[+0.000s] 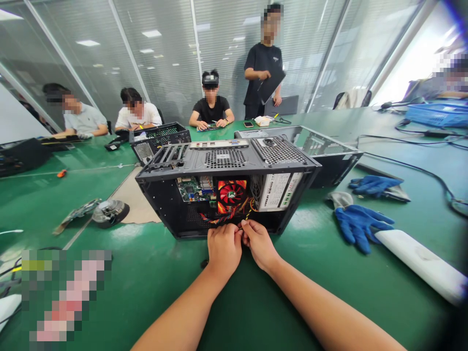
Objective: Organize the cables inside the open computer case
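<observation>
An open black computer case lies in front of me, its inside facing me. In it show a circuit board, a red fan and a labelled power supply. Coloured cables run below the fan. My left hand and my right hand meet at the lower front edge of the case. The fingers of both are pinched together around the end of a thin yellow and black cable; its tip is mostly hidden by the fingertips.
Blue gloves and a white bar lie at the right. A metal round part sits at the left beside cardboard. Behind stand another case and a metal frame. Several people are across the green table.
</observation>
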{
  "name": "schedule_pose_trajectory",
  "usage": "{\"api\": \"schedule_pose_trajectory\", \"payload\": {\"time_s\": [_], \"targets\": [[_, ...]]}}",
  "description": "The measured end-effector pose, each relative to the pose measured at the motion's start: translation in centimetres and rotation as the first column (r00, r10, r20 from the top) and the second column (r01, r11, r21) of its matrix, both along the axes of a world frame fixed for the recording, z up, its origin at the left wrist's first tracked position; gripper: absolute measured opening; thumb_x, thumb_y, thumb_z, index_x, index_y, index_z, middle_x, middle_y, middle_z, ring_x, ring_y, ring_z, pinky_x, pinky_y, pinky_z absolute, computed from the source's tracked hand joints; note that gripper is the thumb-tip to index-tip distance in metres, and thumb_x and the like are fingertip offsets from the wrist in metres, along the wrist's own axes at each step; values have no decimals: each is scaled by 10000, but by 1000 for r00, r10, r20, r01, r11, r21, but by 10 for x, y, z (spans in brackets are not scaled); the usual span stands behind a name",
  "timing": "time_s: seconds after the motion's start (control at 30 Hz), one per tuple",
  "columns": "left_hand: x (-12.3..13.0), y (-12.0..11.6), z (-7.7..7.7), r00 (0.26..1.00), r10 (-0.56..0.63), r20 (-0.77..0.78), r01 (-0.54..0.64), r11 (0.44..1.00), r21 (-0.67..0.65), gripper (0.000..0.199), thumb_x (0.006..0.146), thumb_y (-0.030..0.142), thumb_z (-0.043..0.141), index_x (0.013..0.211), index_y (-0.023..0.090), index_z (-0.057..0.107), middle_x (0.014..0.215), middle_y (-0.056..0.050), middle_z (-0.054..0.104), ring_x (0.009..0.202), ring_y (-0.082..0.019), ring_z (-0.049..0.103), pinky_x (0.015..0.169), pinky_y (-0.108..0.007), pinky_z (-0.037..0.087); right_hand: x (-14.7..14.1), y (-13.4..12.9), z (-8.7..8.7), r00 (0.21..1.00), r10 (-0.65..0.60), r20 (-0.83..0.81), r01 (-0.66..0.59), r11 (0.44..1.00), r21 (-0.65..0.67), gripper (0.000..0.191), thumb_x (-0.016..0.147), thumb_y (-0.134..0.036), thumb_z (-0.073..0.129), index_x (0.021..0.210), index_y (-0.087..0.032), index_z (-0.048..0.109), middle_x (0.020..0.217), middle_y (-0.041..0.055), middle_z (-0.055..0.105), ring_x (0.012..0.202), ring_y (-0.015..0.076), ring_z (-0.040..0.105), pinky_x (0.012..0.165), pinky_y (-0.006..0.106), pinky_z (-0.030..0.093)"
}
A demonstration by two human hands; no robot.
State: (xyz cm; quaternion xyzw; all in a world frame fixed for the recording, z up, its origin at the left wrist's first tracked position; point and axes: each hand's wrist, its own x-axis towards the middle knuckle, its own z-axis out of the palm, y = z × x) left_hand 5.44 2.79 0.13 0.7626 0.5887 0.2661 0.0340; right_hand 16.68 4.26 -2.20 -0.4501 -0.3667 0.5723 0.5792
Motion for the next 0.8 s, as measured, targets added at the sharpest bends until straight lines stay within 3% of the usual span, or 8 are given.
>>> {"api": "schedule_pose_trajectory", "payload": {"time_s": [0.8], "targets": [[0, 0, 1, 1000, -7, 10, 7, 1000, -18, 121, 917, 198, 565, 806, 204, 613, 771, 0, 687, 795, -193, 644, 739, -338, 329, -1, -1, -1, 996, -32, 78, 30, 999, 16, 450, 748, -589, 700, 609, -195, 531, 482, -57, 463, 444, 89, 378, 453, 246, 275]]}}
